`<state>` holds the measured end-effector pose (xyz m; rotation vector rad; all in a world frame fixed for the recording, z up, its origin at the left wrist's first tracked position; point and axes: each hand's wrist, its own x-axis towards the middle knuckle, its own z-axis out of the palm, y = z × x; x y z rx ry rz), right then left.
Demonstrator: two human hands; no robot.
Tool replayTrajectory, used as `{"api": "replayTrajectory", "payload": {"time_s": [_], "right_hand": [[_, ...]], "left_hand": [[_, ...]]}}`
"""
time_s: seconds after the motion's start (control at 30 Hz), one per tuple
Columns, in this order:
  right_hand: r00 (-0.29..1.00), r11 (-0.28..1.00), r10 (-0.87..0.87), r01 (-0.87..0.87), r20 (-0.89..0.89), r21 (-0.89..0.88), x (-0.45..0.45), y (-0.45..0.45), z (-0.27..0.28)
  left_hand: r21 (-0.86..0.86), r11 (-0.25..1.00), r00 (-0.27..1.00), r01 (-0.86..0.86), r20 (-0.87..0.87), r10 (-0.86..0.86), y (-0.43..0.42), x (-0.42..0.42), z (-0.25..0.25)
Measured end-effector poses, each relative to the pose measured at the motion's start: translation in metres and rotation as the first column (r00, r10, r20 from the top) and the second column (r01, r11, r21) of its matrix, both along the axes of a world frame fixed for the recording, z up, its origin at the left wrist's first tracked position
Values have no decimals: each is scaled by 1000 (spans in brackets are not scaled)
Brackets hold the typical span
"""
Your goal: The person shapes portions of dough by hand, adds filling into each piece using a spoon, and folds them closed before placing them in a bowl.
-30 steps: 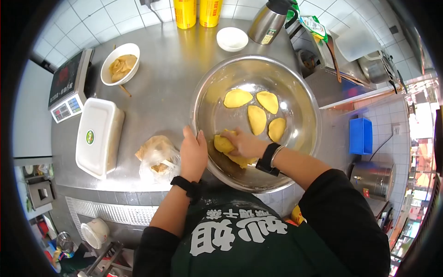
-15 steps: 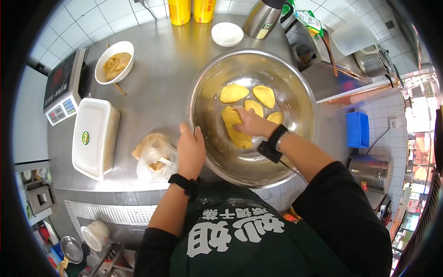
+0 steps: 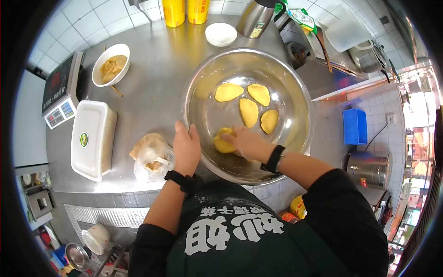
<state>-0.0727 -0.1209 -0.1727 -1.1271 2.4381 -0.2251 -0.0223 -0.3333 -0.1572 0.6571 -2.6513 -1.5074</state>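
Note:
A large stainless-steel bowl [image 3: 302, 99] holds several pieces of yellow dough. My right hand [image 3: 253, 144] is inside, near the bowl's front, with its fingers closed over a bunched lump of yellow dough [image 3: 223, 141]; part of the lump is hidden under the hand. Further in lie flat, half-round dough pieces: one at the back left [image 3: 229, 92], one at the back right [image 3: 259, 94], one in the middle [image 3: 249, 113] and one at the right [image 3: 269, 121]. My left hand [image 3: 186, 151] is at the bowl's left rim, thumb on the inner side and fingers on the outer.
On the steel table are a plastic bag [image 3: 151, 159], a lidded white box [image 3: 92, 141], a scale [image 3: 62, 99], a white bowl of food [image 3: 111, 64] with chopsticks beneath, a small white bowl [image 3: 221, 34] and a steel jug [image 3: 255, 21]. Two yellow cylinders [image 3: 174, 13] stand behind.
The long dough piece under my right hand is now bunched into a shorter lump, and that hand is nearer the bowl's front. The middle dough piece shows fully. My left hand stays at the rim.

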Motion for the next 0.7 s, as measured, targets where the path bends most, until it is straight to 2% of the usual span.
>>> {"api": "replayTrajectory", "payload": {"time_s": [0.07, 0.17, 0.27, 0.3, 0.37, 0.43, 0.47, 0.5, 0.53, 0.57, 0.6, 0.63, 0.67, 0.7], "right_hand": [[999, 999, 32, -32, 3, 16, 3, -8, -4], [969, 980, -126, 154, 211, -122, -14, -6, 29], [975, 961, -44, 100, 216, -256, -40, 46, 3], [948, 972, -149, 192, 281, -133, -36, 54, -4], [854, 929, -369, 346, 368, 127, -21, 64, -13], [776, 908, -415, 386, 475, 164, -11, 41, 20], [729, 888, -431, 447, 532, 106, -7, 39, 8], [680, 861, -436, 506, 590, 52, -4, 37, -4], [697, 871, -454, 477, 555, 113, -4, 34, -12], [716, 876, -471, 451, 516, 173, -7, 30, -18], [734, 874, -485, 426, 475, 234, -10, 29, -18], [703, 834, -538, 524, 465, 173, -8, 33, -16], [600, 769, -581, 626, 549, 129, -5, 37, -17], [489, 689, -601, 718, 632, 99, -1, 41, -20]], "left_hand": [[-6, 1000, 999, -29, -31, 29, 2, -1, 2], [13, 999, 998, 34, -50, -33, -6, -1, -5], [25, 999, 990, 44, -138, -40, -12, 1, -10], [-134, 991, 982, 4, -189, -29, -11, 2, -1], [-429, 897, 955, -105, -294, -29, -11, 5, 31], [-441, 894, 913, 72, -331, -237, -8, 1, 53], [-450, 878, 878, 160, -343, -335, -5, -2, 62], [-290, 872, 872, 394, -181, -454, 1, -6, 70], [-85, 808, 809, 583, -41, -587, 10, -14, 77], [143, 693, 693, 706, 64, -719, 20, -20, 83], [47, 598, 591, 800, 115, -799, 28, -24, 81], [-42, 484, 483, 874, 178, -857, 37, -29, 73], [-119, 355, 374, 927, 252, -892, 45, -34, 63], [-154, 350, 382, 924, 322, -866, 51, -39, 54]]}}
